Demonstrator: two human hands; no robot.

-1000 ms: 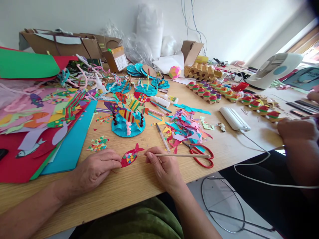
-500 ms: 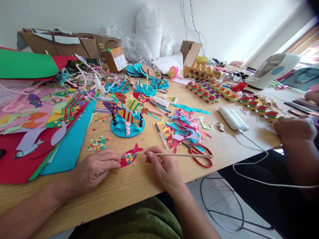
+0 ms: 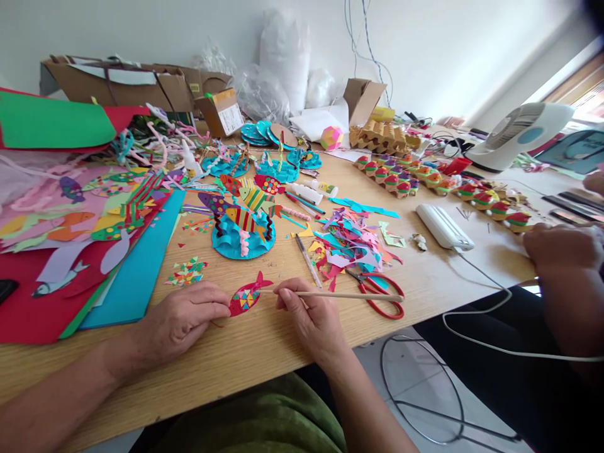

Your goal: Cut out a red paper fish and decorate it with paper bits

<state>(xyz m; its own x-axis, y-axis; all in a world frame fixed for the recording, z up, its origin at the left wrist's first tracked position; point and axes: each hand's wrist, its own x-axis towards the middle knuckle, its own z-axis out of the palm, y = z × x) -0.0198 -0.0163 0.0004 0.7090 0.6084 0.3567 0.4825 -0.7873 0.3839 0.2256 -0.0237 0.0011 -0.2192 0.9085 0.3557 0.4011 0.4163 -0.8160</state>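
My left hand (image 3: 189,314) pinches the head end of a red paper fish (image 3: 246,299) at the table's front. Small coloured triangles cover the middle of the fish's body. In my right hand (image 3: 306,314) is a thin wooden stick (image 3: 352,295), gripped like a pen, its tip at the fish's tail. Whether the tip touches the paper I cannot tell. Loose paper triangles (image 3: 187,270) lie just beyond my left hand. Red-handled scissors (image 3: 377,296) rest beyond my right hand, partly under the stick's back end.
Several paper fish stand on a blue base (image 3: 243,242) ahead. Paper scraps (image 3: 352,239) and a pen (image 3: 308,260) lie right of it. Coloured sheets (image 3: 127,283) fill the left. A white power bank (image 3: 443,226) with a cable and another person's hand (image 3: 561,248) are at right.
The view has shifted slightly. Both hands, the fish and the stick keep nearly the same positions relative to each other.
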